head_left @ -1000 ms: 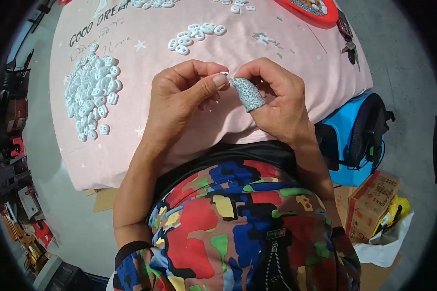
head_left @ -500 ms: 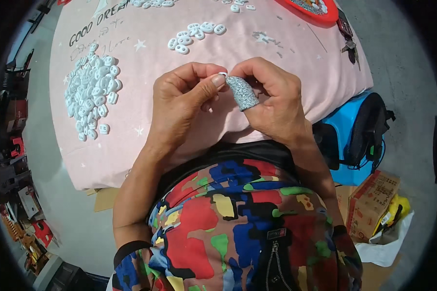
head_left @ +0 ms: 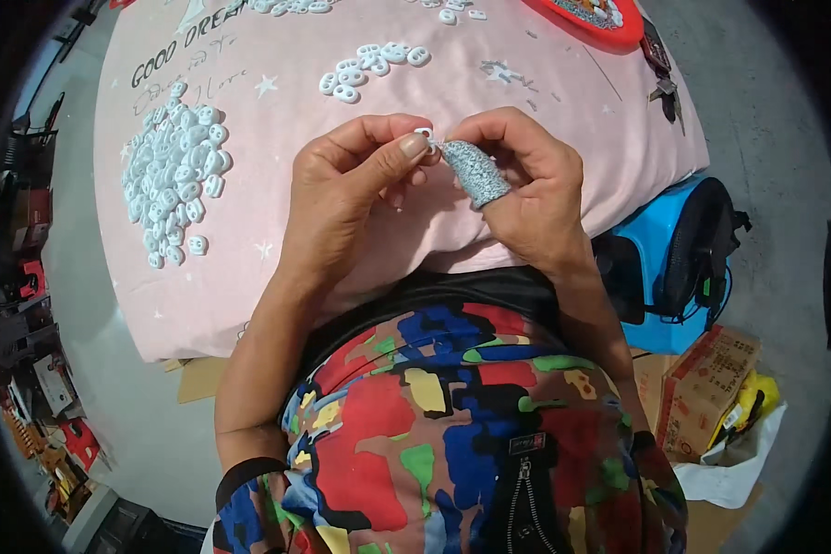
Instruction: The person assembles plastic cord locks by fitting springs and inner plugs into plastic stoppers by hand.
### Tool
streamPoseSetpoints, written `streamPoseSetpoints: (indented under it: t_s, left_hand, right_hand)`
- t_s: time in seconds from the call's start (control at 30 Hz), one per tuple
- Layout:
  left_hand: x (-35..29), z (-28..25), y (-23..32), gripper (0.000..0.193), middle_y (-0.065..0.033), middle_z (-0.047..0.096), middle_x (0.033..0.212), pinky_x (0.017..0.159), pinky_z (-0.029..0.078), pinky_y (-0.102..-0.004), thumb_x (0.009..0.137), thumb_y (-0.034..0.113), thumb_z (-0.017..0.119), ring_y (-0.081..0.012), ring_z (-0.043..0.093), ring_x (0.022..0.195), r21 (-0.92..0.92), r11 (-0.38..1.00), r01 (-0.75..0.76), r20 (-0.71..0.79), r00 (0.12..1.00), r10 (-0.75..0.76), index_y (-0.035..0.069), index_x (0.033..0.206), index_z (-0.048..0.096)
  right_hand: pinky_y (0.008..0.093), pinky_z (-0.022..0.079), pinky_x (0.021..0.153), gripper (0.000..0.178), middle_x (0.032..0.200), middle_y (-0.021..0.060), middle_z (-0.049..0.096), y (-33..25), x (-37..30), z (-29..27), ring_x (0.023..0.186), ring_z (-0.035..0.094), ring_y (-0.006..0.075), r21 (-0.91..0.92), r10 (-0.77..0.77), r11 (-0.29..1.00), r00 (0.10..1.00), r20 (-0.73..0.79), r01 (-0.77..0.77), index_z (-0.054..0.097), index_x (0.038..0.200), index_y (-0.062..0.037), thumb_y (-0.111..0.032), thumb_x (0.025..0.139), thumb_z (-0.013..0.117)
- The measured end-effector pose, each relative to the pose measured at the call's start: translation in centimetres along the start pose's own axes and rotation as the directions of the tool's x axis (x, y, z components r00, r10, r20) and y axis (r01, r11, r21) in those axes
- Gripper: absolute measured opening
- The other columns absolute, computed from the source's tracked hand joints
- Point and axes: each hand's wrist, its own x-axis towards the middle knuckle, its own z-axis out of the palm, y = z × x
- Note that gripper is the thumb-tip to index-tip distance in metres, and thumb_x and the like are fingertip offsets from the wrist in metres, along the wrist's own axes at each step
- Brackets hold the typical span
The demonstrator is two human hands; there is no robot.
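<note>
Over the near part of the pink cloth, my left hand pinches a small white plastic piece with holes between thumb and forefinger. My right hand is closed right beside it, thumb against forefinger, with a grey knitted finger sleeve on the thumb. Whatever the right fingertips grip at the piece is too small to make out. A heap of similar white pieces lies to the left. A smaller group of white pieces sits beyond my hands, with several tiny grey pins to its right.
A red tray with grey bits in it stands at the far right. Keys lie at the cloth's right edge. On the floor to the right are a blue bag and a cardboard box.
My right hand has shifted slightly right, and its sleeved thumb has tilted. More of the white piece shows at my left fingertips. The heaps have not moved.
</note>
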Motion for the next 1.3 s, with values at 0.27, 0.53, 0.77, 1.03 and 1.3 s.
streamPoseSetpoints:
  t_s: [0.27, 0.53, 0.77, 1.03, 1.3]
  left_hand:
    - [-0.3, 0.0, 0.0, 0.022, -0.0059, 0.07, 0.087, 0.059, 0.045, -0.019, 0.088, 0.012, 0.069, -0.0073, 0.06, 0.071, 0.018, 1.0, -0.016, -0.011, 1.0, 0.017, -0.002, 0.105, 0.067]
    - [-0.5, 0.2, 0.1, 0.02, -0.0053, 0.07, 0.086, 0.059, 0.045, -0.0189, 0.087, 0.011, 0.069, -0.0071, 0.061, 0.072, 0.04, 0.998, -0.041, -0.011, 0.999, 0.041, -0.001, 0.103, 0.068]
    - [-0.7, 0.3, 0.4, 0.019, -0.0036, 0.07, 0.084, 0.058, 0.044, -0.0182, 0.087, 0.011, 0.07, -0.0058, 0.06, 0.07, 0.126, 0.991, -0.043, -0.023, 0.999, 0.046, 0.0, 0.103, 0.069]
    - [-1.2, 0.6, 0.4, 0.018, -0.0029, 0.069, 0.082, 0.058, 0.045, -0.0181, 0.087, 0.01, 0.07, -0.0051, 0.057, 0.068, 0.093, 0.995, -0.039, -0.026, 0.999, 0.042, 0.0, 0.102, 0.068]
    - [-0.7, 0.3, 0.0, 0.019, -0.003, 0.067, 0.084, 0.058, 0.044, -0.0184, 0.088, 0.011, 0.069, -0.0054, 0.056, 0.068, 0.054, 0.998, -0.025, -0.024, 0.999, 0.026, -0.001, 0.102, 0.067]
  right_hand:
    - [0.0163, 0.05, 0.064, 0.015, 0.092, 0.003, 0.065, 0.0, -0.2, 0.2, 0.077, 0.06, 0.0047, 0.034, -0.019, 0.999, 0.999, -0.04, 0.02, 0.061, 0.102, 0.002, 0.004, 0.087, 0.064]
    - [0.0139, 0.047, 0.059, 0.015, 0.092, 0.0032, 0.065, 0.0, -0.2, 0.3, 0.074, 0.059, 0.0028, 0.073, 0.042, 0.996, 0.999, -0.023, -0.041, 0.061, 0.102, 0.0015, 0.003, 0.087, 0.064]
    - [0.0191, 0.05, 0.072, 0.017, 0.091, 0.0033, 0.064, -0.2, -0.3, -0.2, 0.084, 0.061, 0.007, -0.031, -0.023, 0.999, 1.0, -0.005, 0.023, 0.061, 0.101, 0.0028, 0.006, 0.085, 0.065]
    - [0.0194, 0.05, 0.07, 0.016, 0.086, 0.0028, 0.063, -0.5, -0.1, 0.6, 0.08, 0.061, 0.007, -0.085, -0.08, 0.993, 0.996, -0.03, 0.077, 0.062, 0.097, 0.003, 0.007, 0.082, 0.067]
    - [0.0189, 0.05, 0.07, 0.017, 0.089, 0.0028, 0.064, 0.2, -0.1, 0.8, 0.081, 0.06, 0.0059, -0.035, -0.114, 0.993, 0.993, -0.029, 0.113, 0.061, 0.099, 0.0018, 0.006, 0.083, 0.066]
